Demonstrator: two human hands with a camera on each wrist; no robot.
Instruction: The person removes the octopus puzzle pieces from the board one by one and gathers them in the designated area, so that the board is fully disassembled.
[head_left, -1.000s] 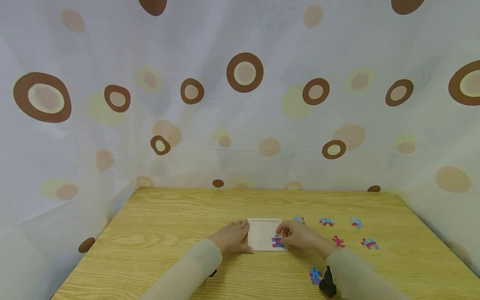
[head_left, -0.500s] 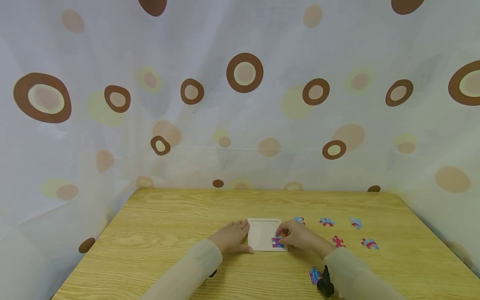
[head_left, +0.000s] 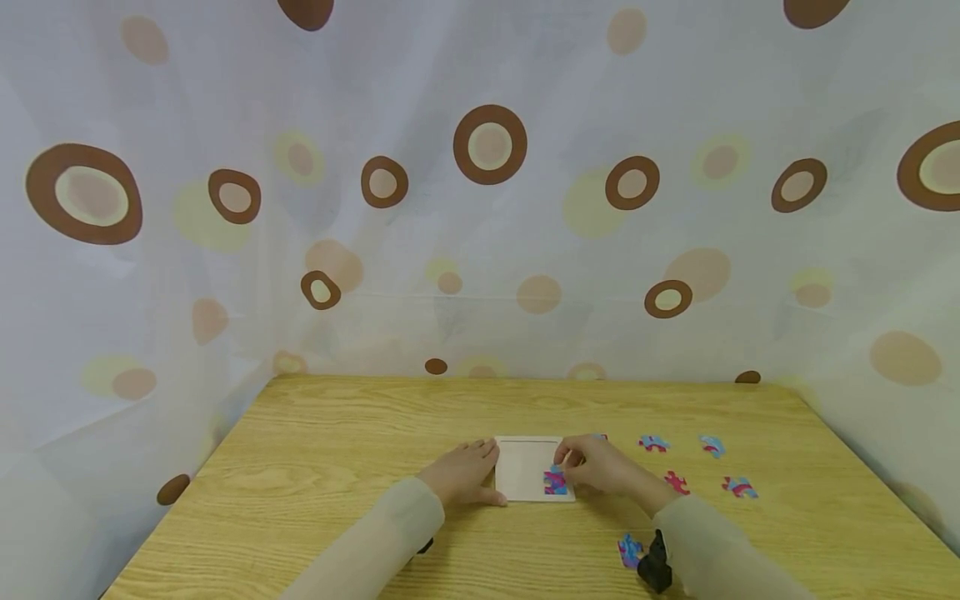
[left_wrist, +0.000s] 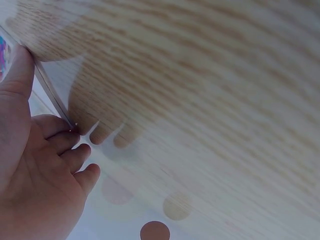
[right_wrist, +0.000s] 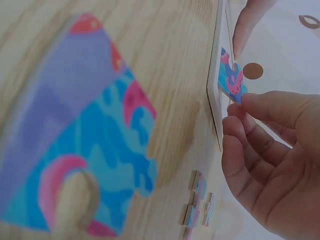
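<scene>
A white puzzle tray [head_left: 521, 467] with a raised rim lies on the wooden table. My left hand [head_left: 463, 477] rests flat at its left edge; in the left wrist view its thumb and fingertips touch the tray's rim [left_wrist: 52, 98]. At the tray's lower right corner is a pink and blue jigsaw piece [head_left: 555, 481]. My right hand [head_left: 602, 467] pinches a jigsaw piece [right_wrist: 231, 80] there between thumb and index finger, as the right wrist view shows. Whether the patch in the corner is one piece or two, I cannot tell.
Several loose jigsaw pieces lie to the right, among them a red one [head_left: 676, 482], a blue and red one [head_left: 654, 443] and another [head_left: 740, 487]. One blue piece [head_left: 630, 550] lies near my right wrist. A patterned curtain [head_left: 480, 250] hangs behind the table [head_left: 360, 433].
My right hand has shifted slightly up along the tray's right side. The pink and blue patch in the corner now reaches higher. My left hand stays in place.
</scene>
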